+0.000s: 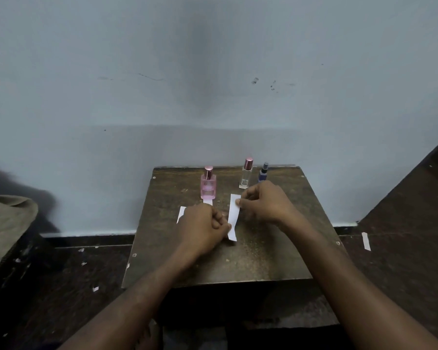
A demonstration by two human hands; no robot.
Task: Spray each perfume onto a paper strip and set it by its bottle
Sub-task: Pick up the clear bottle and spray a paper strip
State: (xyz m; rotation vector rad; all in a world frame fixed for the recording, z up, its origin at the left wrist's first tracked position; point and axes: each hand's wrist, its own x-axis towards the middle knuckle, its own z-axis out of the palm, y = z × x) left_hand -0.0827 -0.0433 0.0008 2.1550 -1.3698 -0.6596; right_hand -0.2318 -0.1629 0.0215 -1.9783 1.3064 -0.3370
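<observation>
Both hands held one paper strip (233, 216) over a small wooden table (271, 251), three perfume bottles standing at its far edge.

The strip ran lengthwise away from the person, its long axis pointing between the pink bottle (208, 184) and the clear bottle (246, 174). The right hand (263, 203) pinched the far end with curled fingers; the left hand (202, 227), also curled, gripped the near end. Whether the strip rested on the wood or hung just above it could not be told. The right hand lay nearer the clear bottle and the blue bottle (263, 173), partly hidden behind its knuckles, so it seemed better placed to lift either sprayer. Two more strips (181, 213) showed by the pink bottle, one touching its base. All caps appeared on.
</observation>
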